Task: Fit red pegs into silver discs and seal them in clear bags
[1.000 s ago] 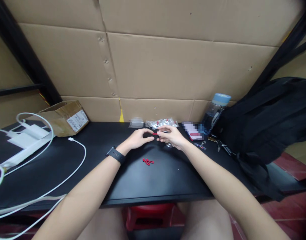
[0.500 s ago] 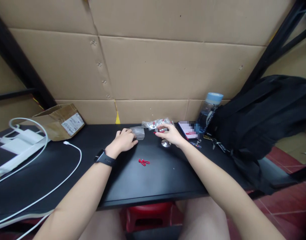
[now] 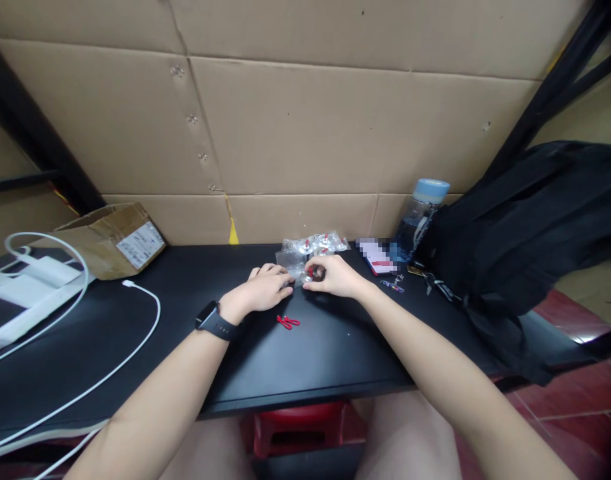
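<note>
My left hand (image 3: 269, 288) is closed on the near edge of a clear plastic bag (image 3: 291, 261) on the black table. Opposite it, my right hand (image 3: 338, 275) pinches a small shiny metal piece with a red cord (image 3: 312, 273). This piece is at the bag's right side; whether it is inside the bag I cannot tell. Just behind my hands lie several filled clear bags (image 3: 318, 243) with silvery and red pieces in them. Two or so red cord loops (image 3: 288, 323) lie on the table in front of my left hand.
At the right stand a water bottle (image 3: 422, 220) and a black backpack (image 3: 530, 227), with a phone (image 3: 378, 257) and keys (image 3: 428, 283) nearby. An open cardboard box (image 3: 102, 250), a white power strip (image 3: 40, 303) and a white cable (image 3: 152, 340) occupy the left.
My left hand has drawn the clear bag right and nearer. My right hand has moved slightly left and down and now holds the metal piece that lay on the table.
</note>
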The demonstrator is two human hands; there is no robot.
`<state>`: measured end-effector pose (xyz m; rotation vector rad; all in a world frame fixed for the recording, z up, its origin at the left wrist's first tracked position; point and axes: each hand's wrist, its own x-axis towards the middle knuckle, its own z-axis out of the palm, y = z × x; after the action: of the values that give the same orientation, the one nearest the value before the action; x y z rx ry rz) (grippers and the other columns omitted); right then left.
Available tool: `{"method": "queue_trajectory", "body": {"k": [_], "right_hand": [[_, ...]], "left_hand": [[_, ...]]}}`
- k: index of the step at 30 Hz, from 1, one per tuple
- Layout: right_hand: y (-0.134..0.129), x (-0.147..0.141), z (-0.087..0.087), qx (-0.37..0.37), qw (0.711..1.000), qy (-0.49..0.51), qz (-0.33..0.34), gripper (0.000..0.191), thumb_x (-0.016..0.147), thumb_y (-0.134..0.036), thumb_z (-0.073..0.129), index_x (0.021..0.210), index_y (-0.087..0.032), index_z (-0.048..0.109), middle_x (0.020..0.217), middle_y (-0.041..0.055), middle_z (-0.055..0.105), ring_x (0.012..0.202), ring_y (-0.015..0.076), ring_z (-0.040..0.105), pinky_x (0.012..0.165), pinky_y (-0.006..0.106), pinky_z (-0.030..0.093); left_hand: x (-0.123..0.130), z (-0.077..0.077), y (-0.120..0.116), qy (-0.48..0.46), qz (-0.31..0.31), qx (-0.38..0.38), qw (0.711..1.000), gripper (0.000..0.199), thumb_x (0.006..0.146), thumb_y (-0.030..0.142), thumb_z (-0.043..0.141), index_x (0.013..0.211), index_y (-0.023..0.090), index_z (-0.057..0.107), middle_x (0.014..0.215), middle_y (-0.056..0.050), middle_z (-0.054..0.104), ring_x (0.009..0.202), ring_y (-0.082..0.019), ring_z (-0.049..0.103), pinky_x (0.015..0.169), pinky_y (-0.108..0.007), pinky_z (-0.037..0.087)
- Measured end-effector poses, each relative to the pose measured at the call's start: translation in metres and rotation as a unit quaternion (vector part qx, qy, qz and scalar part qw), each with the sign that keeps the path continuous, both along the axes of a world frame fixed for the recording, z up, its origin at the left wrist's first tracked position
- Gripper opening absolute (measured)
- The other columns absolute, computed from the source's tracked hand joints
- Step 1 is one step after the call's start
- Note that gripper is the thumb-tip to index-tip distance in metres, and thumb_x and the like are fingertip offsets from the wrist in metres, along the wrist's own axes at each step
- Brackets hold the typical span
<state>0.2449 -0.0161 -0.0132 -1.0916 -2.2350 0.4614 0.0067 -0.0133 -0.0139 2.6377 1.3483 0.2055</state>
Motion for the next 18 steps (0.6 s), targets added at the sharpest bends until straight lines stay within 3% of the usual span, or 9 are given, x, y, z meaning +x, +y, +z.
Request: {"method": "queue_trajectory", "body": {"k": [8, 15, 18], "right_hand": [[-0.001, -0.005, 0.0, -0.002, 0.995, -0.092, -0.043, 0.025, 0.073, -0.037, 0.086, 0.076, -0.018, 0.071, 0.064, 0.0003, 0.065, 0.059, 0.014, 0.054, 0.059, 0.025, 0.035], [0.001, -0.007, 0.0, 0.022, 0.993, -0.117, -0.016, 0.032, 0.081, -0.041, 0.082, 0.066, -0.016, 0.069, 0.066, 0.0012, 0.063, 0.062, 0.0131, 0.053, 0.061, 0.026, 0.033], [0.003, -0.011, -0.002, 0.023, 0.994, -0.106, -0.012, 0.034, 0.082, -0.043, 0.082, 0.065, -0.016, 0.07, 0.065, 0.0013, 0.064, 0.062, 0.013, 0.052, 0.062, 0.026, 0.033]], "left_hand": [[-0.003, 0.002, -0.003, -0.011, -0.014, -0.038, 0.999, 0.04, 0.091, 0.025, 0.053, 0.124, 0.039, 0.07, 0.146, -0.004, 0.061, 0.144, -0.039, 0.04, 0.111, -0.059, 0.035], [-0.002, 0.013, -0.008, 0.099, 0.004, -0.058, 0.993, 0.057, 0.09, 0.013, 0.049, 0.138, 0.04, 0.063, 0.166, -0.003, 0.036, 0.154, -0.038, 0.021, 0.119, -0.062, 0.023], [-0.005, 0.012, -0.004, 0.11, 0.008, -0.071, 0.991, 0.061, 0.09, 0.013, 0.048, 0.14, 0.045, 0.06, 0.166, 0.0, 0.034, 0.155, -0.039, 0.02, 0.119, -0.062, 0.022]]}}
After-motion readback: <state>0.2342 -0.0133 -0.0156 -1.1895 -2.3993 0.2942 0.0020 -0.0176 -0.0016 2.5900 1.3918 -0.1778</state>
